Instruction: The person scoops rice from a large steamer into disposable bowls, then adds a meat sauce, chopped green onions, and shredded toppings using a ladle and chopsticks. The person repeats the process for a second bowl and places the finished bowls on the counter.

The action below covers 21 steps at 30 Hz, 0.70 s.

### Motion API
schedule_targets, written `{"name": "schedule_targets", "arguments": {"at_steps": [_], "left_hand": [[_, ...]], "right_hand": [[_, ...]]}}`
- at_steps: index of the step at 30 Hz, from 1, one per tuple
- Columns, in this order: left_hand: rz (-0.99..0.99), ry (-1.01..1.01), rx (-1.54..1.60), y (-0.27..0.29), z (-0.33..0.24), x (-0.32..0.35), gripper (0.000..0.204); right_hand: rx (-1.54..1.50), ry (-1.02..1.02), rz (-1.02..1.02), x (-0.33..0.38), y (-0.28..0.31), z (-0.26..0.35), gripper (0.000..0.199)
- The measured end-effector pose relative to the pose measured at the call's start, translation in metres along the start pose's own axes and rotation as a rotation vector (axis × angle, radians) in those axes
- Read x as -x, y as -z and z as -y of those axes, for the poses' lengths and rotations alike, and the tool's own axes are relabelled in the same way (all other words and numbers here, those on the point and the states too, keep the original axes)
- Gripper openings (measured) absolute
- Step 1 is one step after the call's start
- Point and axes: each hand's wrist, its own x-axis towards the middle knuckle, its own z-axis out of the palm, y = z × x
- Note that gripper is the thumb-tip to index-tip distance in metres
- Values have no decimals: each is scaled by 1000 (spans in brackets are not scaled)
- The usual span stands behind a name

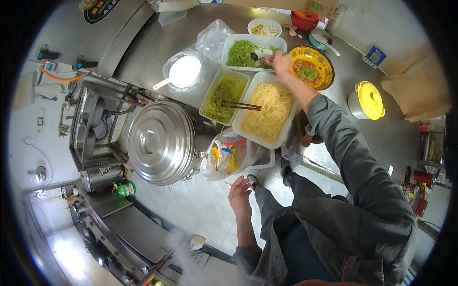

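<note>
My right hand [280,62] is closed round the handle of a spoon [255,56], whose dark bowl sits in a white container of chopped greens [241,52]. Just to the right of that hand stands a yellow patterned bowl [327,66] holding reddish sauce topped with greens. Below the wrist lies a white container of noodles [266,110]. A pair of chopsticks [241,105] bridges it and a tub of green pickled vegetables [224,95]. Low over the floor, my left hand [241,196] hangs apart from the counter, fingers loosely bent and apart, with nothing clearly held.
A large lidded steel pot [160,141] stands left of the tubs, near a bagged bin [228,159]. A white container with a handle [185,71], a dish of yellowish bits [264,27] and a yellow-lidded pot [366,100] rest on the steel counter. Steam rises at lower left.
</note>
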Motion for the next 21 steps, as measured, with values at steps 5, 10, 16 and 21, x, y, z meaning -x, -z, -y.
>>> {"name": "schedule_targets", "arguments": {"at_steps": [5, 10, 16, 21], "left_hand": [[1, 5, 18, -2, -3, 8, 35], [27, -4, 32, -8, -2, 6, 34], [40, -11, 41, -15, -1, 6, 33], [48, -7, 89, -9, 4, 7, 32]], "right_hand": [[-238, -115, -99, 6, 10, 18, 29], [-316, -152, -76, 5, 33, 31, 27], [-453, -116, -11, 11, 104, 66, 28], [-42, 139, 37, 66, 191, 125, 39]]}}
